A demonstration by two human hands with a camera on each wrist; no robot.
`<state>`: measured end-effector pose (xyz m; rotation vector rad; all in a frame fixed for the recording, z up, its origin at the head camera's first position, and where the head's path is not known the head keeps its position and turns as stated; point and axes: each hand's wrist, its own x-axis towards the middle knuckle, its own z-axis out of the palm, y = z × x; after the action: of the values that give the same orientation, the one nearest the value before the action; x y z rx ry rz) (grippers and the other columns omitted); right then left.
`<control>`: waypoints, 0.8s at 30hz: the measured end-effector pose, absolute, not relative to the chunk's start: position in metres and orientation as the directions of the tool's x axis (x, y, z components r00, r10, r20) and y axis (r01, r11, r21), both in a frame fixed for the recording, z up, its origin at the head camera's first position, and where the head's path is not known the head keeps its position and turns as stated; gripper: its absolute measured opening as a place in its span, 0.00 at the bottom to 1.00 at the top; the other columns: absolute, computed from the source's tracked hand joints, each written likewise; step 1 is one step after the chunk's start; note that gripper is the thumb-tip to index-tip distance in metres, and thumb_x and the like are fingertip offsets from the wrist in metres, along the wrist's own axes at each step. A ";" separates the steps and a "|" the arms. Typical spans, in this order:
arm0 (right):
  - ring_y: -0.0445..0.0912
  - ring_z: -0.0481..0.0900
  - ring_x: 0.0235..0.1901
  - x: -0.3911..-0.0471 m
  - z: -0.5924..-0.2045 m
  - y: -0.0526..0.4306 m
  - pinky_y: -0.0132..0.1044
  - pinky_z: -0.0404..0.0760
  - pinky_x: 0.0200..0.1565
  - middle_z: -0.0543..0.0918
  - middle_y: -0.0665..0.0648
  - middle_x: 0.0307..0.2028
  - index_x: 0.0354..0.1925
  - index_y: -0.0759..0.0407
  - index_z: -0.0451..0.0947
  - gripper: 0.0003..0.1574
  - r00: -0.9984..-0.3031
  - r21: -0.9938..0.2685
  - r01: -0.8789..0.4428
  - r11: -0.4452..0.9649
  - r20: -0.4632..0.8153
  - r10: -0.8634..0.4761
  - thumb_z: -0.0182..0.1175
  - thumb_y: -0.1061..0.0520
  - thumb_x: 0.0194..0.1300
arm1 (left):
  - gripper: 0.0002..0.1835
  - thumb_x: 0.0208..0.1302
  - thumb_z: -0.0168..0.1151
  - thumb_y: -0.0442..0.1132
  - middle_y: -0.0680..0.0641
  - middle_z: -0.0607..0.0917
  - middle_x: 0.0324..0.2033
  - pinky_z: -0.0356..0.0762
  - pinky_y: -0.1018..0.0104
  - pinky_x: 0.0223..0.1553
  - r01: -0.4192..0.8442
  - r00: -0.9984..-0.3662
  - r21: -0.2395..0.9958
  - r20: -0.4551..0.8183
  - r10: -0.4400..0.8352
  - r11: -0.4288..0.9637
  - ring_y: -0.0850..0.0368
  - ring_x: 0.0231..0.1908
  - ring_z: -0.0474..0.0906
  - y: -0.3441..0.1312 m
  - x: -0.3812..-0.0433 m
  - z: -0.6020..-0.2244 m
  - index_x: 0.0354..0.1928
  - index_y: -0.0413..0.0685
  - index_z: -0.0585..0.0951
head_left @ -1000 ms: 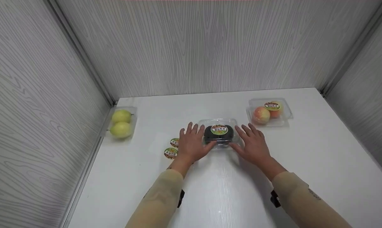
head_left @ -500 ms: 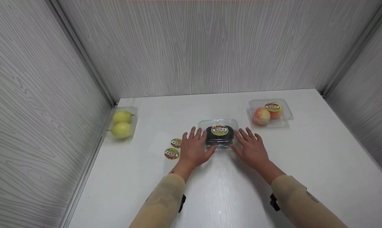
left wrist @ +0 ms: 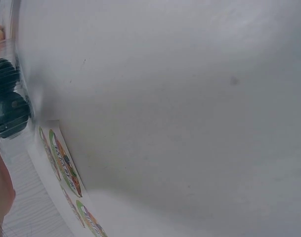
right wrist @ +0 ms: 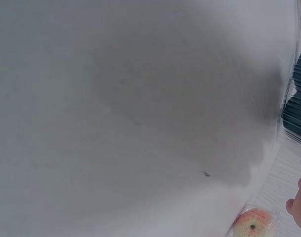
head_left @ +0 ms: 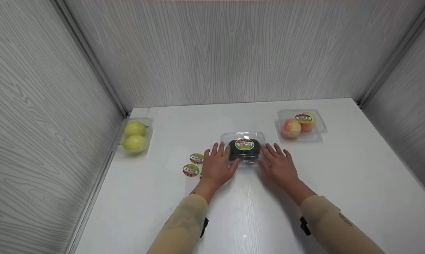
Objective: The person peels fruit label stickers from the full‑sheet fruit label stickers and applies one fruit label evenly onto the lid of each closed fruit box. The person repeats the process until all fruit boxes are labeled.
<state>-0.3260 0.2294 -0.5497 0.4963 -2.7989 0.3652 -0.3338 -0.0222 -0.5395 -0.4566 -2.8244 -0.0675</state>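
Head view: the left hand (head_left: 216,167) and right hand (head_left: 279,167) flank a clear rectangular plastic box (head_left: 259,136), the grip spread, straight fingertips apparently touching its sides. Dark rounded contents (head_left: 246,153) sit inside; a red-and-green oval label (head_left: 244,144) marks the lid. Light, equal pressure from both sides would probably steady the box without buckling its walls. Oval multicoloured stickers (head_left: 191,170) lie beside the left hand on the white counter (head_left: 247,211), best left undisturbed. Well apart, clear boxes hold yellow-green pears (head_left: 134,144), left, and red-yellow fruit (head_left: 291,128), right.

Head-worn: faces forward and down, distant. Wrist-worn: face tabletop (left wrist: 165,118) closely, share clear box (head_left: 246,161) at nine (left), three o'clock (right).
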 end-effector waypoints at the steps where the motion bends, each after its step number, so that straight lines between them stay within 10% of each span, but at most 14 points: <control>1: 0.66 0.66 0.75 -0.327 -0.550 0.229 0.69 0.63 0.70 0.74 0.65 0.72 0.77 0.60 0.69 0.36 -0.904 -0.195 -0.365 0.910 0.308 -0.296 0.56 0.44 0.81 | 0.38 0.80 0.46 0.67 0.41 0.75 0.74 0.68 0.42 0.69 0.315 -0.911 0.005 0.280 0.301 0.949 0.44 0.75 0.67 -0.022 -0.334 -0.539 0.75 0.47 0.75; 24: 0.66 0.62 0.77 -0.341 -0.548 0.233 0.69 0.61 0.71 0.72 0.65 0.74 0.78 0.62 0.66 0.37 -0.916 -0.198 -0.347 0.917 0.279 -0.287 0.53 0.44 0.83 | 0.36 0.82 0.41 0.63 0.44 0.70 0.77 0.65 0.43 0.72 0.277 -0.941 0.017 0.208 0.267 0.961 0.45 0.77 0.64 -0.014 -0.347 -0.536 0.78 0.49 0.71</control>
<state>-0.3407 0.2335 -0.5480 0.4765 -2.8334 0.3577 -0.3470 -0.0135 -0.5356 -0.4078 -2.9073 -0.0683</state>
